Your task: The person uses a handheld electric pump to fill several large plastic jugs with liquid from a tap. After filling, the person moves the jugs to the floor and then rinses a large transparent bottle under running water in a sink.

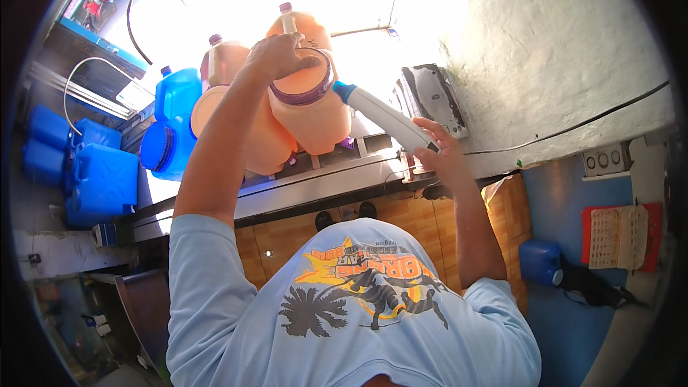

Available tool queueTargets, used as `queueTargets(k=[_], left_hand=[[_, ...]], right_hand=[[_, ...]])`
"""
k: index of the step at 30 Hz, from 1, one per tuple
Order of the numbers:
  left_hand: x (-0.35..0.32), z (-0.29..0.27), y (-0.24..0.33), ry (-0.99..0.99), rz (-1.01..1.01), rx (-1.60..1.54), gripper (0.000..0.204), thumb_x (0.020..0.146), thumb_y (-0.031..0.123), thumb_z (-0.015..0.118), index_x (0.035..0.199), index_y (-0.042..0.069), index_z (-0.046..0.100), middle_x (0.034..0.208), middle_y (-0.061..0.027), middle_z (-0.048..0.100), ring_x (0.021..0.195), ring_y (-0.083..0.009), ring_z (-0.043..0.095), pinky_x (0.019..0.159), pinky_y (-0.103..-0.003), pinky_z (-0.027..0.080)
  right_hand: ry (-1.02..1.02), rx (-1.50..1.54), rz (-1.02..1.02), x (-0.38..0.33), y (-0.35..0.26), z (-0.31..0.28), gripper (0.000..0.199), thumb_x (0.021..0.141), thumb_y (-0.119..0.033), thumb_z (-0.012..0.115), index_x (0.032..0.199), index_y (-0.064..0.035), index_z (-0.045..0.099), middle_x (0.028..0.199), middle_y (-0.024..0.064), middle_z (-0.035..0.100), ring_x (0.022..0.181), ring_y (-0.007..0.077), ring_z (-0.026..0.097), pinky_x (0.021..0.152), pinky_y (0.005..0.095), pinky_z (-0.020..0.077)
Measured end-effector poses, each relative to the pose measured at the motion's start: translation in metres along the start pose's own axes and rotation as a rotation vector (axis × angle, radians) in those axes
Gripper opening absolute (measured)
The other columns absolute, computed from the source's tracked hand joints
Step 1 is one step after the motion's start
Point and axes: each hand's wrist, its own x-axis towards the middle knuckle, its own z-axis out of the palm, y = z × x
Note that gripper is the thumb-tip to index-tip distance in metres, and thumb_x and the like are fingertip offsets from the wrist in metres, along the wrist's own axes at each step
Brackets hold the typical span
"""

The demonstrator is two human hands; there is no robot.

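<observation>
My left hand (278, 56) lies palm down on the end of an orange translucent water jug (309, 116) with a purple band, which leans on a steel counter (322, 185). My right hand (438, 149) grips a white wand (383, 115). The wand's blue tip touches the jug's side. Behind this jug stand two more orange jugs (226, 61) with purple caps.
A round blue jug (172, 125) stands left of the orange ones, with several blue jerrycans (100, 179) further left. A small blue jerrycan (541, 261) sits on the floor at the right, near a red board (620, 236). A rough white wall (559, 50) carries a black cable.
</observation>
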Motion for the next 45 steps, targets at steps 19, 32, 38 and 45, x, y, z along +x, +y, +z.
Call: queueTargets(k=[19, 32, 38, 45], left_hand=[[-0.004, 0.001, -0.004, 0.074, 0.322, -0.198, 0.084, 0.078, 0.06, 0.07, 0.137, 0.002, 0.058, 0.121, -0.0179, 0.07, 0.115, -0.0301, 0.067, 0.101, -0.04, 0.05], [-0.002, 0.002, -0.011, 0.051, 0.344, -0.243, 0.073, 0.077, 0.045, 0.075, 0.135, 0.004, 0.06, 0.122, -0.0159, 0.071, 0.113, -0.0307, 0.067, 0.101, -0.041, 0.051], [0.003, -0.006, -0.02, -0.016, 0.174, -0.133, 0.073, 0.078, 0.042, 0.076, 0.138, 0.004, 0.059, 0.125, -0.0169, 0.069, 0.118, -0.0294, 0.065, 0.103, -0.039, 0.049], [0.005, 0.002, -0.029, -0.019, 0.386, -0.349, 0.076, 0.077, 0.048, 0.076, 0.137, 0.006, 0.06, 0.119, -0.0146, 0.071, 0.113, -0.029, 0.067, 0.097, -0.039, 0.051]], right_hand=[[0.083, 0.186, 0.025, -0.011, 0.013, 0.011, 0.052, 0.085, -0.009, 0.072, 0.136, -0.0066, 0.059, 0.113, 0.0032, 0.065, 0.073, 0.0041, 0.054, 0.061, 0.0219, 0.048], [0.081, 0.097, 0.159, -0.029, 0.026, 0.035, 0.059, 0.085, -0.009, 0.074, 0.141, -0.0062, 0.055, 0.121, 0.0058, 0.064, 0.099, 0.0114, 0.059, 0.085, 0.0276, 0.05], [0.051, 0.071, 0.11, -0.036, 0.029, 0.05, 0.056, 0.086, -0.007, 0.072, 0.14, -0.0067, 0.056, 0.123, 0.0056, 0.062, 0.097, 0.0102, 0.059, 0.081, 0.0257, 0.0508], [0.107, -0.157, -0.045, -0.033, -0.029, 0.047, 0.055, 0.085, -0.01, 0.072, 0.138, -0.0054, 0.057, 0.117, 0.006, 0.066, 0.095, 0.0117, 0.061, 0.08, 0.0298, 0.0546]])
